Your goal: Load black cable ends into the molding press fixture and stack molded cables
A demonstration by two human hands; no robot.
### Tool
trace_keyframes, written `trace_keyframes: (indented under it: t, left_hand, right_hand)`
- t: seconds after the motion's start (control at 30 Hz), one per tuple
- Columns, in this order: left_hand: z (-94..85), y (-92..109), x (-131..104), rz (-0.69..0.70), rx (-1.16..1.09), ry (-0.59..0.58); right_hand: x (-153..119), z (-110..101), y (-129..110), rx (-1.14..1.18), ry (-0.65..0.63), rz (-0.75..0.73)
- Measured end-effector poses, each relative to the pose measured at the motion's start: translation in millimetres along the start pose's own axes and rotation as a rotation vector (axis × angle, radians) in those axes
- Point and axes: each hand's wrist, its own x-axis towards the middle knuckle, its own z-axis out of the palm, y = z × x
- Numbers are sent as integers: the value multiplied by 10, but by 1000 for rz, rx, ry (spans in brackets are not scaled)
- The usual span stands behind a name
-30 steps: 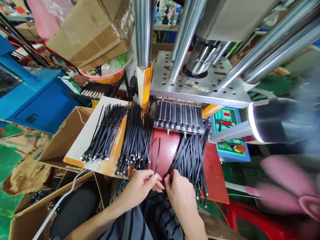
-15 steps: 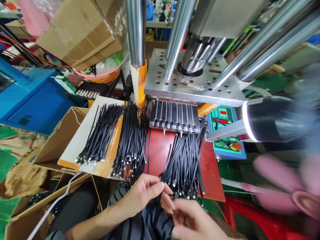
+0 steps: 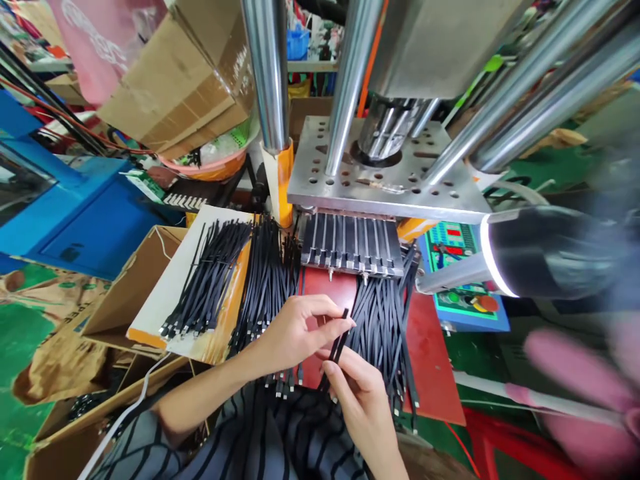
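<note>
Hands (image 3: pixel 300 332) pinch black cable (image 3: pixel 341 344) between them.

Dark capitals reading "TPE" stand near the right edge of the brown paper bag (image 3: pixel 63 363). White script on the pink sheet (image 3: pixel 113 27), print by the cardboard box's (image 3: pixel 170 83) right edge, and the control box's (image 3: pixel 493 321) red digits are illegible.

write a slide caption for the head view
Left hand and right hand hold flat black cabling before a metal press.
</note>
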Motion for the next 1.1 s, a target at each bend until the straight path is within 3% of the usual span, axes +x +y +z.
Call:
trace_keyframes:
  t: [0.17,0.33,0.6,0.7,0.77,0.83,0.93,1.0,1.1]
  left_hand:
    - [-53,57,49,29,-29,-17]
    - [-95,116,-5,53,-83,-43]
    - [-177,131,0,111,-44,-61]
    - [-234,170,60,138,45,-39]
    - [-287,165,165,167,107,33]
    - [-353,83,334,202,159,136]
    - [-466,-206,692,302,273,257]
    - [-542,-450,972,345,371,293]
    - [-643,-735,1361,266,488,343]
  right_hand:
    - [32,-171,-19,-102,126,-75]
    - [138,-294,-53,-7,41,-72]
    - [416,-139,-292,-73,-6,-143]
    - [423,-47,-218,-91,-6,-126]
    - [349,46,-72,-92,-43,-51]
    - [239,121,82,-45,-157,90]
    - [197,64,149,-4,-374,243]
    - [373,-107,45,-98,-415,200]
    - [938,-392,-201,-242,-321,46]
